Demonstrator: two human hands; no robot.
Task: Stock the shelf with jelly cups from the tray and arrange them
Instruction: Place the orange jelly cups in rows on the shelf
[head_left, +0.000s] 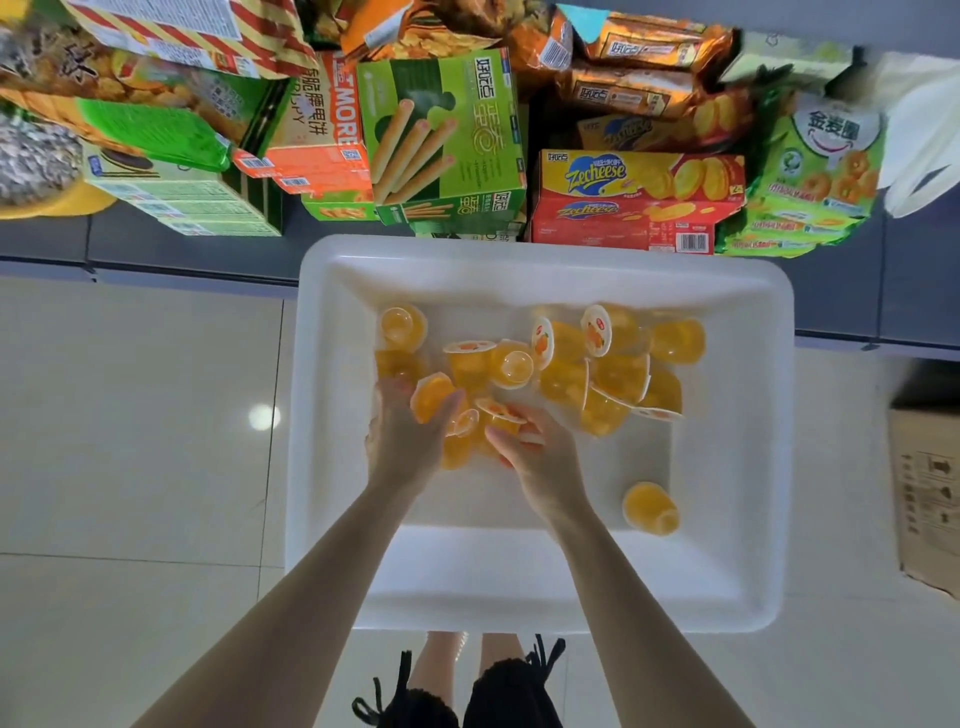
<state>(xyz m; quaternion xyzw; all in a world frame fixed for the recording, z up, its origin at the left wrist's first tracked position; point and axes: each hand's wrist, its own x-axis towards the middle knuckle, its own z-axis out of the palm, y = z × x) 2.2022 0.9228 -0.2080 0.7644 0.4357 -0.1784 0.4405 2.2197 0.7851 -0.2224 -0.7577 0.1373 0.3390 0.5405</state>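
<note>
A person bends over a white tray (737, 291) that sits just in front of a dark grey shelf (156, 244), both bare arms reaching down into it. About 20 orange jelly cups (618, 374) lie jumbled across the far half of the tray, some on their sides, some showing printed fruit lids, some bottom-up.

The left hand (402, 441) has its fingers and thumb curled round a tilted cup (431, 397) at the near left edge of the pile. The right hand (540, 457), just beside it, curls its thumb and fingers round a lidded cup (501, 415). More cups are bunched between the 2 hands, and motion blur hides exactly how many each hand holds.

1 lone cup (650, 508) lies on its side near the tray's right wall, well apart from the rest.

None of the cups is on the shelf. It is packed with snack goods: a green box of biscuit sticks (441, 130) behind the tray's left half, red and yellow cheese-sandwich biscuit boxes (639, 197) behind its right half, and green bags of ring biscuits (815, 171) further right.

A cardboard carton (924, 493) stands on the pale tiled floor (130, 415) to the right of the tray.
</note>
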